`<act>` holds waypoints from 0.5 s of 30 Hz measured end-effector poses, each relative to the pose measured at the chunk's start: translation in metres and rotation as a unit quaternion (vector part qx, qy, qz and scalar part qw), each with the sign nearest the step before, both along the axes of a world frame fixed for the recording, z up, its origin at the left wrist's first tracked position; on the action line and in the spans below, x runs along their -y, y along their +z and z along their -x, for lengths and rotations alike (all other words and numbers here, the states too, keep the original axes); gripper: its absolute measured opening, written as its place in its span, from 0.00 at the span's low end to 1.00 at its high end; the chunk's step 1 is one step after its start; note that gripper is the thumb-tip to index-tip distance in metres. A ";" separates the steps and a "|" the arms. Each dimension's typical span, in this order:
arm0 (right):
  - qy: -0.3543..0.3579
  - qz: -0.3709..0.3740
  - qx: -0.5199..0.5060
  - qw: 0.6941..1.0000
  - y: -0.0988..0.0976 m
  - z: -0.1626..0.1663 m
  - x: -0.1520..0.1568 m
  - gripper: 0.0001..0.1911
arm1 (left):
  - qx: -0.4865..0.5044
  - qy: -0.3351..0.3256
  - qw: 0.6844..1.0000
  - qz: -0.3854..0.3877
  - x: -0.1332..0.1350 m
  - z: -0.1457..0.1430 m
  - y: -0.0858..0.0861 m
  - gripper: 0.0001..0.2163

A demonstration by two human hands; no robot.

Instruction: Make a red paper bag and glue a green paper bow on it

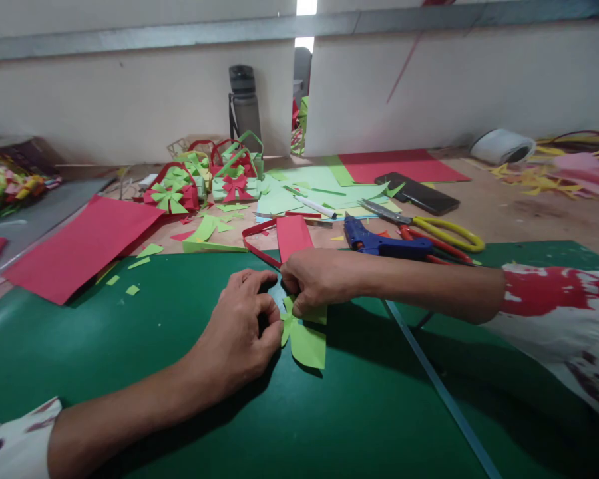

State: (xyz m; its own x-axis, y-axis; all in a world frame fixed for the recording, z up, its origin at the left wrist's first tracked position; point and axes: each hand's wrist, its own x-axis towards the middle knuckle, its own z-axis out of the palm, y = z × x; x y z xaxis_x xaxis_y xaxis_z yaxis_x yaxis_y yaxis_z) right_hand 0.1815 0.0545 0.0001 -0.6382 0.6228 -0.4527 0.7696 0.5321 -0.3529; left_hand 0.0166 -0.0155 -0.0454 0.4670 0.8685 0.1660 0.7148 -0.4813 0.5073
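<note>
Both my hands meet over a light green paper cut-out (pixel 307 342) lying on the dark green cutting mat (pixel 180 399). My left hand (pixel 242 326) is curled, its fingertips pinching the left edge of the green paper. My right hand (pixel 319 279) comes in from the right and presses and pinches the top of the same paper. A red paper strip piece (pixel 289 236) lies just beyond my right hand.
A blue glue gun (pixel 379 243), yellow-handled scissors (pixel 429 226) and a white pen (pixel 317 206) lie behind the hands. A red sheet (pixel 80 246) is at left, finished red-and-green paper baskets (pixel 204 179) behind it, then a phone (pixel 416 193), a grey bottle (pixel 243 100), a metal ruler (pixel 439 386).
</note>
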 end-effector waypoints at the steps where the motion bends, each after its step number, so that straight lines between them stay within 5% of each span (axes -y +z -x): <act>1: 0.002 -0.002 0.001 1.000 0.000 0.000 0.000 0.11 | -0.002 0.003 1.000 0.001 0.000 0.000 0.000 0.07; 15: -0.003 0.003 0.006 1.000 0.002 0.002 0.002 0.11 | 0.008 0.015 1.000 0.009 0.000 -0.004 0.001 0.06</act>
State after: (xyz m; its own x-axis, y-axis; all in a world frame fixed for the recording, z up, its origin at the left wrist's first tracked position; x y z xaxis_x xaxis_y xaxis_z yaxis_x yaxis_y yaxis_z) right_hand 0.1793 0.0528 0.0018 -0.6285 0.6239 -0.4644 0.7773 0.5245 -0.3473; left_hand 0.0203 -0.0150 -0.0446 0.4375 0.8854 0.1573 0.7209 -0.4499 0.5271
